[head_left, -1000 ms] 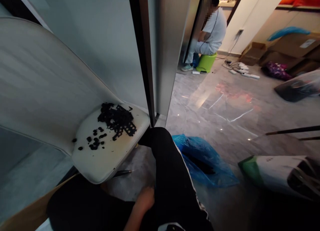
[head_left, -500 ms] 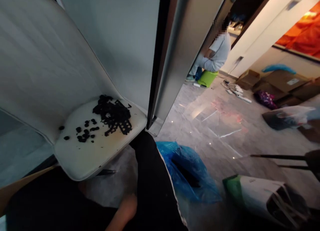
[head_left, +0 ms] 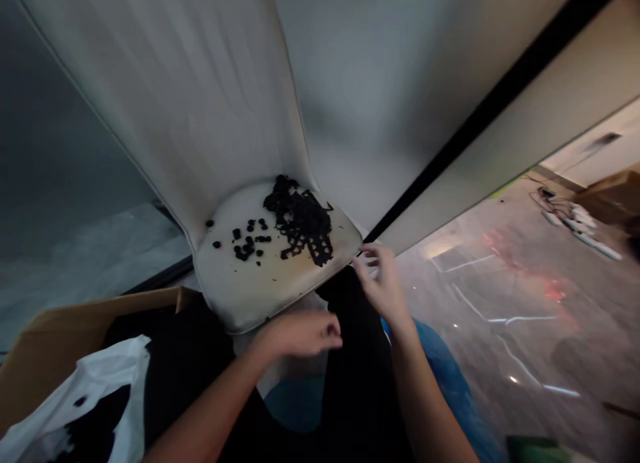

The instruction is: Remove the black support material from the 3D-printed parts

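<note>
Head view: a white padded chair seat [head_left: 235, 291] is seen directly in front of the person, with its tall curved backrest [head_left: 170, 96] rising behind it, so that the seat is kept within easy reach of both hands. A clump of black lattice-shaped pieces [head_left: 300, 219] is heaped on the seat toward the backrest, and smaller black bits [head_left: 245, 239] are scattered apart from it on the left side; the backrest appears to keep them from sliding off. The left hand [head_left: 297, 334] is held just off the seat's front edge, its fingers [head_left: 333, 336] loosely curled, with nothing visibly grasped. The right hand [head_left: 380, 283] is raised beside the seat's right corner, its fingers [head_left: 370, 256] half spread and released, though blur prevents any small held item from being ruled out. Black trousers [head_left: 350, 383] are seen beneath the hands. A cardboard box flap [head_left: 65, 329] and a white plastic bag [head_left: 85, 403] are placed at the lower left, and a blue plastic bag [head_left: 450, 396] at the right.
</note>
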Demonstrator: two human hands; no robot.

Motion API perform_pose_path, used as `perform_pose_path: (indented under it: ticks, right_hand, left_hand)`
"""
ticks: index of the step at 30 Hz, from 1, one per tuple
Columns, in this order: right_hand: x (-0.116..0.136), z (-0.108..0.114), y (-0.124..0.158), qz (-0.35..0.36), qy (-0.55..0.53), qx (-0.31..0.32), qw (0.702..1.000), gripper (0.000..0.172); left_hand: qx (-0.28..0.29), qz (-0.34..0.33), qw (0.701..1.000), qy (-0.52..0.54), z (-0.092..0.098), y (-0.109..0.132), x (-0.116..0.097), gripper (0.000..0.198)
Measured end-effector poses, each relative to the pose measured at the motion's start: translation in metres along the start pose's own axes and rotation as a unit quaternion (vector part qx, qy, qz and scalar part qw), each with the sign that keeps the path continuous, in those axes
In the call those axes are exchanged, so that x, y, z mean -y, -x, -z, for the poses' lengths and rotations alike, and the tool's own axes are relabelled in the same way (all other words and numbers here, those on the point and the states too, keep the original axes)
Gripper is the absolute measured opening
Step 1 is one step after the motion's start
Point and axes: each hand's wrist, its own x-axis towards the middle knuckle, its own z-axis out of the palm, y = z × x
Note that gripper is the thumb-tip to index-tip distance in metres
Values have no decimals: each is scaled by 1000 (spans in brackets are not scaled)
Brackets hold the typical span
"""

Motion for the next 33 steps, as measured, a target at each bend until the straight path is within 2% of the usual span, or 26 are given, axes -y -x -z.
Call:
perform_pose_path:
  ticks: [2, 3, 5, 7, 9, 12, 16, 19, 20, 22, 24, 26, 30, 33]
  right_hand:
    - [-3, -52, -14, -37, 15, 49, 998, 51]
    - [-4, -75, -18, -58, 26, 62, 996, 59]
    - [-6, -110, -22, -94, 42, 63, 993, 66]
    - [-9, -126, -21, -115, 37, 68, 990, 54]
    - [-11, -128, -20, -126, 16, 71, 989, 39]
    - [-14, -121, -24, -138, -8, 47, 989, 37]
    - [-16, -111, -47, -122, 11, -11, 992, 49]
    - [-11, -112, -73, -73, 41, -37, 996, 71]
    - [-9, -115, -81, -51, 50, -23, 997, 79]
    - [-5, -124, -96, -19, 76, 56, 995, 94]
    - [-6, -137, -106, -19, 107, 142, 984, 98]
    - [-10, -147, -110, -32, 108, 153, 982, 86]
    - [-24, -154, -103, -45, 30, 57, 997, 44]
    - [-31, -152, -97, -78, -62, -18, 995, 27]
  left_hand:
    - [-67, 20, 997, 11, 46, -11, 15, 25]
    - [-110, 40, 993, 9, 63, -15, 24, 30]
    - [-202, 98, 975, -13, 85, -16, 39, 34]
    - [-261, 146, 953, -39, 91, -12, 47, 30]
    - [-292, 171, 939, -59, 90, -8, 48, 23]
    - [-320, 178, 928, -70, 85, -9, 43, 30]
    - [-336, 152, 927, -71, 75, -26, 37, 36]
    - [-343, 115, 929, -75, 64, -38, 35, 41]
    - [-342, 100, 932, -74, 62, -40, 35, 43]
    - [-332, 66, 938, -71, 60, -42, 34, 43]
    - [-318, 29, 945, -67, 63, -41, 35, 40]
    - [-310, -2, 949, -60, 69, -37, 36, 37]
    - [-333, 0, 942, -30, 82, -27, 38, 34]
    - [-352, 21, 936, -9, 83, -27, 37, 30]
